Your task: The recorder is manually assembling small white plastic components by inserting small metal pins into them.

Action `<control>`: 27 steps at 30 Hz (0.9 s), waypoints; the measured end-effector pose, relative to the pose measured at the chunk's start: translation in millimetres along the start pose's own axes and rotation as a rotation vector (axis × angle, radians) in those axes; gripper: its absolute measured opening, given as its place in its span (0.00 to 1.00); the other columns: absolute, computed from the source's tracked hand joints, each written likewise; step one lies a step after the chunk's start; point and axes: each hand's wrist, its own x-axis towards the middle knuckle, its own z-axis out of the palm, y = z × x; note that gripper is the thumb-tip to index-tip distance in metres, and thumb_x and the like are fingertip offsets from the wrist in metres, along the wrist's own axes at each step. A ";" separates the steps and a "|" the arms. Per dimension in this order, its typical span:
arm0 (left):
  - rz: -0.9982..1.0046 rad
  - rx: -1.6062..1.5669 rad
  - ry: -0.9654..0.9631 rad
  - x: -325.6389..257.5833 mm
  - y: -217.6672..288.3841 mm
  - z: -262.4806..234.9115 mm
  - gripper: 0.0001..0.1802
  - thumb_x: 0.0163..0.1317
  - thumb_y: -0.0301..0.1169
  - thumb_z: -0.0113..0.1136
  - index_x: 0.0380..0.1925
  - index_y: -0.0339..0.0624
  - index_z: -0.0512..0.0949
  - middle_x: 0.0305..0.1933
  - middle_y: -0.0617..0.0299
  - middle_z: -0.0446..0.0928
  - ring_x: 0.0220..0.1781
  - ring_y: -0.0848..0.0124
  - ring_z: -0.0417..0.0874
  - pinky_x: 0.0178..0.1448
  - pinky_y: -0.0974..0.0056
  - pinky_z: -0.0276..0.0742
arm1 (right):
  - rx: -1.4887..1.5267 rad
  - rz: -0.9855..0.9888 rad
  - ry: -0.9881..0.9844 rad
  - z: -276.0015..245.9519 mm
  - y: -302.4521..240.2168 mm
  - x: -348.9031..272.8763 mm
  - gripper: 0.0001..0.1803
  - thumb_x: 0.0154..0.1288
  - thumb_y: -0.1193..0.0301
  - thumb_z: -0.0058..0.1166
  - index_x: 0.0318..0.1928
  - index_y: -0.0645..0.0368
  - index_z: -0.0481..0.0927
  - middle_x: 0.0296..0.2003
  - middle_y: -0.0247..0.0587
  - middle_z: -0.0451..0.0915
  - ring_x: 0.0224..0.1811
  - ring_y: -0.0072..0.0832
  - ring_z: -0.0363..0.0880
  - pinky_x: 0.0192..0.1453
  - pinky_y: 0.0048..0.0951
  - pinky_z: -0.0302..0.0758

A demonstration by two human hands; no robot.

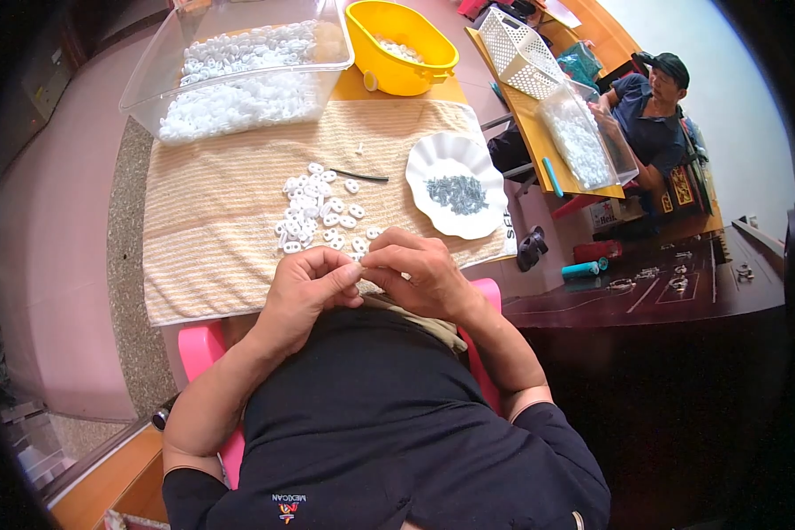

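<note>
My left hand (307,287) and my right hand (422,270) meet at the near edge of the cloth, fingertips almost touching. Both are closed in a pinch; whatever they hold is too small and covered to make out. Just beyond the fingers lies a loose pile of small white oval plastic pieces (302,205) with two holes each. A thin black rod (360,177) rests behind the pile, near a tiny white piece (359,148). To the right, a white scalloped dish (428,163) bears many small dark grey bits (457,194).
A striped towel (212,230) covers the table. At the back stand a clear bin (141,106) of white pieces and a yellow tub (397,79). Across the gap at right, a person (649,115) sits at another table with a clear box (623,155) and a white basket (521,53).
</note>
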 end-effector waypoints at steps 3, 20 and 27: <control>-0.021 -0.055 0.003 -0.7 2.1 0.7 0.08 0.65 0.31 0.61 0.37 0.36 0.78 0.30 0.63 0.79 0.31 0.78 0.79 0.38 0.71 0.82 | 0.078 0.004 0.047 4.2 4.6 0.6 0.06 0.55 0.78 0.63 0.35 0.61 0.80 0.32 0.43 0.79 0.31 0.37 0.81 0.32 0.32 0.76; -0.017 -0.212 -0.013 -1.9 2.5 2.5 0.07 0.66 0.31 0.60 0.38 0.38 0.78 0.32 0.64 0.78 0.34 0.78 0.79 0.41 0.70 0.81 | 0.442 0.167 0.090 21.4 11.6 -5.1 0.06 0.64 0.83 0.55 0.42 0.69 0.79 0.39 0.44 0.77 0.30 0.20 0.80 0.30 0.19 0.77; -0.006 -0.216 -0.001 -0.9 0.0 1.9 0.07 0.66 0.30 0.60 0.38 0.38 0.78 0.32 0.64 0.79 0.33 0.78 0.79 0.42 0.70 0.81 | 0.681 0.286 0.115 21.3 0.1 -3.7 0.06 0.65 0.82 0.54 0.42 0.69 0.78 0.39 0.43 0.77 0.30 0.19 0.79 0.30 0.18 0.76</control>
